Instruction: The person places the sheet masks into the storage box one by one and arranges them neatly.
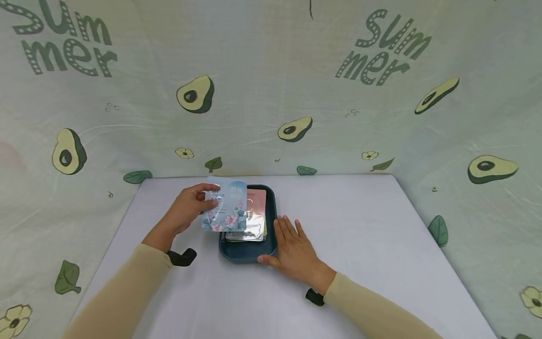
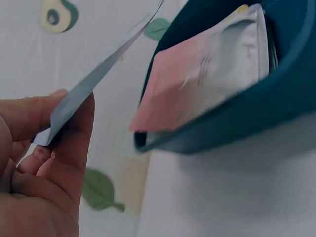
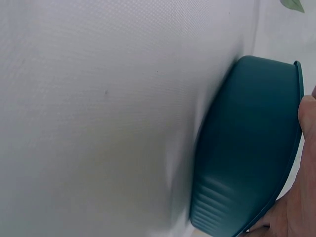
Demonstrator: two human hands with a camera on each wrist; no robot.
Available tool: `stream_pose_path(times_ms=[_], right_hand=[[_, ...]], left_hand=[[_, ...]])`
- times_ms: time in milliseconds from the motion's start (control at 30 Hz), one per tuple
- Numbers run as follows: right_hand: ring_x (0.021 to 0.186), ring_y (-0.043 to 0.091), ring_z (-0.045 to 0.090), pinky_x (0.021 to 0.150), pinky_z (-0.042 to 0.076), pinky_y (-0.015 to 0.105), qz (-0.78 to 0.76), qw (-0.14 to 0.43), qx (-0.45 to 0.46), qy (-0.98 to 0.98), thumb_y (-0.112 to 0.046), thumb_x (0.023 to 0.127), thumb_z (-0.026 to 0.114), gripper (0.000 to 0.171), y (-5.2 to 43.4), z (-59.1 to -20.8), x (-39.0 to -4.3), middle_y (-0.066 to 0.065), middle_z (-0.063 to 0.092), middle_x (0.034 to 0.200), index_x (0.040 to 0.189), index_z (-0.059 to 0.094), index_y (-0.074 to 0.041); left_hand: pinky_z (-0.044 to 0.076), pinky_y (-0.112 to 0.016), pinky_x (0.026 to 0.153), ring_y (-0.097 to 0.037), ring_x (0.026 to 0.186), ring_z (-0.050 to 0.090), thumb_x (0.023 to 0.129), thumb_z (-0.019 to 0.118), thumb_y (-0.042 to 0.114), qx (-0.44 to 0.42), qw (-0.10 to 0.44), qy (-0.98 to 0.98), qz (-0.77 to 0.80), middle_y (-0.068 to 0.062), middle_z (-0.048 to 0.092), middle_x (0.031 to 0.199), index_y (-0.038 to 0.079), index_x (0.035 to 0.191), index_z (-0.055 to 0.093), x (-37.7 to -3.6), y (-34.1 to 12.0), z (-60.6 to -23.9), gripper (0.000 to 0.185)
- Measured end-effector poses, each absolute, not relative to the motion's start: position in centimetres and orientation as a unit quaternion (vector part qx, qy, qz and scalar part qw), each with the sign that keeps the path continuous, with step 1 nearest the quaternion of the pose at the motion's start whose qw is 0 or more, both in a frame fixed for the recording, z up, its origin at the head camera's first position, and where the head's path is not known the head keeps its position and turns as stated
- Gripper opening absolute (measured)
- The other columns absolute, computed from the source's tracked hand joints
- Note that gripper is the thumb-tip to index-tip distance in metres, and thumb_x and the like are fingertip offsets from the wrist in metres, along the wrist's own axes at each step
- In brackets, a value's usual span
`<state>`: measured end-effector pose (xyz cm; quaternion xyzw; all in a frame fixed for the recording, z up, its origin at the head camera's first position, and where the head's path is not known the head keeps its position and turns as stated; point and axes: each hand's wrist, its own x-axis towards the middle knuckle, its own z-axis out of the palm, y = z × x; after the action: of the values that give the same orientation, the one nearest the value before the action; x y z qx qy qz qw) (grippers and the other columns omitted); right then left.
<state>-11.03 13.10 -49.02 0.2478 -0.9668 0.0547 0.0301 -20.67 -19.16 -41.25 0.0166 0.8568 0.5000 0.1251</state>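
Between its thumb and fingers my left hand [image 1: 190, 207] pinches a light-blue face mask packet [image 1: 228, 207] with pink flowers printed on it. The packet is held up at the left side of a dark teal plastic basin [image 1: 241, 256], overlapping it in the head view. From the left wrist the packet [image 2: 94, 76] appears almost edge-on. Inside the basin lies a pink and silver packet [image 1: 256, 216], on top of others whose edges peek out. My right hand [image 1: 294, 249], fingers straight, rests against the basin's right side, at the rim [image 3: 296, 143].
A white cloth-covered table [image 1: 347, 221] lies under the basin. Behind it and at both sides stands a pale cloth backdrop [image 1: 254, 56] printed with avocados, leaves and lettering. Each wrist wears a black strap [image 1: 182, 257].
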Motion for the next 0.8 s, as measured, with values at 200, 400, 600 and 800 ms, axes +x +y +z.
stream_pose_path(times_ms=[200, 400, 600, 800], right_hand=[[0.160, 0.039, 0.025, 0.130, 0.020, 0.061, 0.063, 0.024, 0.243, -0.968, -0.082, 0.098, 0.040, 0.110, 13.1, -49.0, -11.0, 0.025, 0.030, 0.170, 0.163, 0.029, 0.006], [0.160, 0.039, 0.025, 0.130, 0.019, 0.061, 0.062, 0.023, 0.244, -0.967, -0.082, 0.097, 0.040, 0.110, 13.1, -49.1, -10.9, 0.025, 0.030, 0.170, 0.163, 0.029, 0.006], [0.160, 0.038, 0.026, 0.130, 0.020, 0.060, 0.050, 0.031, 0.239, -0.969, -0.083, 0.097, 0.038, 0.111, 13.2, -49.3, -11.0, 0.024, 0.031, 0.169, 0.163, 0.030, 0.006], [0.160, 0.039, 0.027, 0.129, 0.021, 0.061, 0.058, 0.035, 0.244, -0.967, -0.082, 0.097, 0.041, 0.110, 13.1, -49.3, -11.1, 0.025, 0.032, 0.169, 0.162, 0.030, 0.007]], left_hand=[[0.054, -0.030, 0.083, -0.025, 0.103, 0.057, 0.100, 0.074, 0.013, 0.025, 0.136, 0.850, 0.509, -0.015, 0.061, 0.123, 0.017, 0.143, 0.065, -22.5, -15.0, -43.3, 0.044], [0.053, -0.044, 0.096, -0.031, 0.117, 0.059, 0.099, 0.070, 0.007, 0.025, 0.128, 0.893, 0.431, -0.018, 0.063, 0.138, 0.011, 0.143, 0.065, -23.3, -13.2, -44.9, 0.045], [0.054, -0.046, 0.091, -0.037, 0.123, 0.057, 0.093, 0.067, 0.001, 0.020, 0.130, 0.928, 0.349, -0.023, 0.053, 0.155, 0.010, 0.144, 0.064, -23.5, -12.2, -44.3, 0.052], [0.053, -0.040, 0.083, -0.036, 0.116, 0.058, 0.092, 0.066, -0.002, 0.013, 0.119, 0.940, 0.318, -0.023, 0.055, 0.154, 0.009, 0.143, 0.065, -23.2, -11.8, -43.9, 0.053]])
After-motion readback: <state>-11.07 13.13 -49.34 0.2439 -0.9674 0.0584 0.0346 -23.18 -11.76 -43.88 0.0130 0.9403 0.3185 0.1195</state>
